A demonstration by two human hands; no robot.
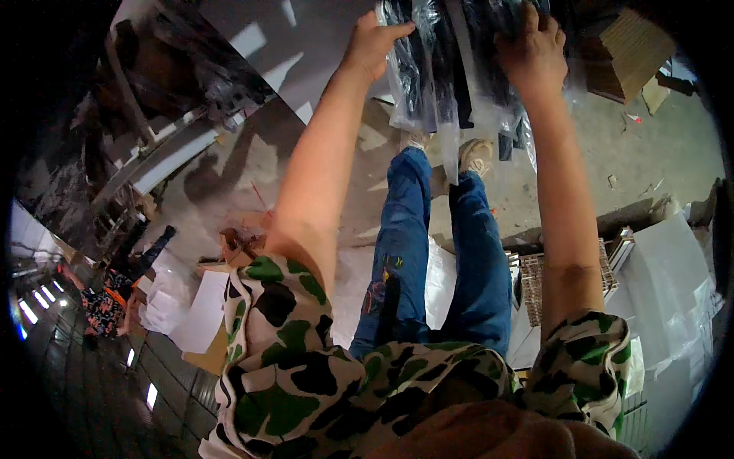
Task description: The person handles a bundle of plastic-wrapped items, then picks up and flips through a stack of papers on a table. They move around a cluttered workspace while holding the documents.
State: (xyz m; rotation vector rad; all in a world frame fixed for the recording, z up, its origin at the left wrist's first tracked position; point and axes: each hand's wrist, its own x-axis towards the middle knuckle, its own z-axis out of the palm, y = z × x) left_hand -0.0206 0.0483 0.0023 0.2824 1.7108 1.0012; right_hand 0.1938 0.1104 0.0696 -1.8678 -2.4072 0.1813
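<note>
Camouflage shirt (283,405) nearest, with short sleeves (592,348); ahead, the left hand (373,46) sets its thumb on the left edge of dark strips in clear plastic (417,73), the right hand (535,57) lies bent-fingered across them, and whether either grips firmly I cannot tell. Between the hands, closer in, stand the shoes (475,158), hanging plastic partly covering one, and jeans (413,214) with coloured decoration (378,289) too blurred to read. Right of the right hand, brown cardboard (627,53); left of the left hand, a pale flat surface (321,38); farther left, another person (105,304)
</note>
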